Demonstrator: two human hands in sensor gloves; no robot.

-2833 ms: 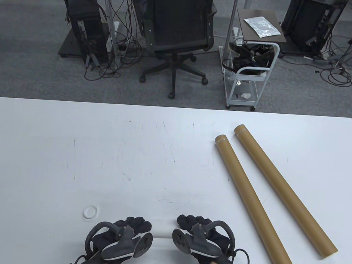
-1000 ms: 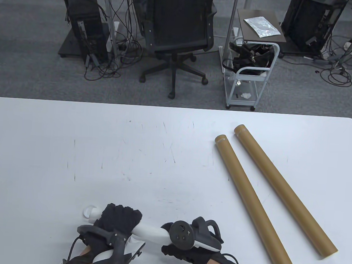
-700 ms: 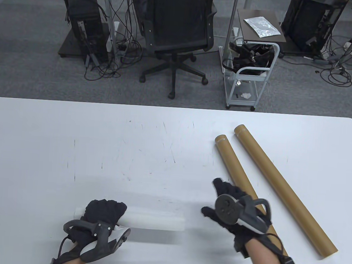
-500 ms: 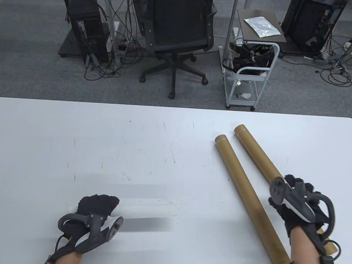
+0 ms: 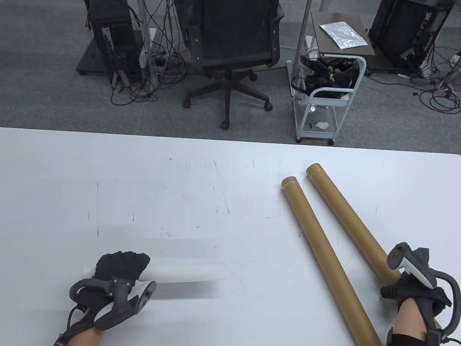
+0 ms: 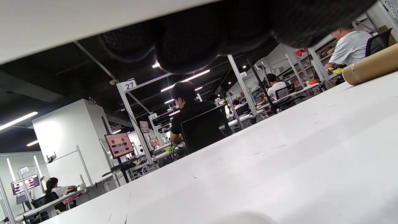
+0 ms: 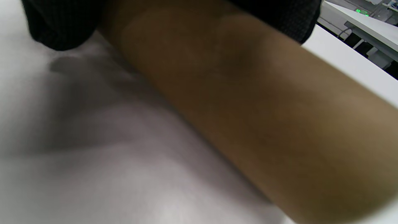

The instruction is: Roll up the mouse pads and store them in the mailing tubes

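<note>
left hand [image 5: 119,270]: near desk [image 5: 197,202] front left, fingers [image 6: 186,46] wrapped around rolled white pad [image 5: 190,271], grips its left end
pad: rolled up, held level just above desk, blurred, points right toward centre; shadow under it
right hand [image 5: 417,290]: front right, fingers closed around near half of right tube [image 5: 346,212]; in right wrist view glove [image 7: 59,25] curls round brown tube [image 7: 248,118]
right tube: brown cardboard, lies diagonal, far end capped, near end hidden behind right hand
left tube [image 5: 327,262]: brown, on desk just beside right tube, roughly parallel, not touching it, ungripped; far end capped, taped end shows in left wrist view [image 6: 370,67]
writing: "27" on sign [image 6: 128,84] on frame post in left wrist view; smaller numbered signs behind, too small to read; nothing readable on tubes or pad
screen [image 6: 119,144]: pinkish display, text unreadable
background: black chair [image 5: 232,35] beyond desk, white cart [image 5: 326,96] with black gear, silver bag [image 5: 342,35] on small table
</note>
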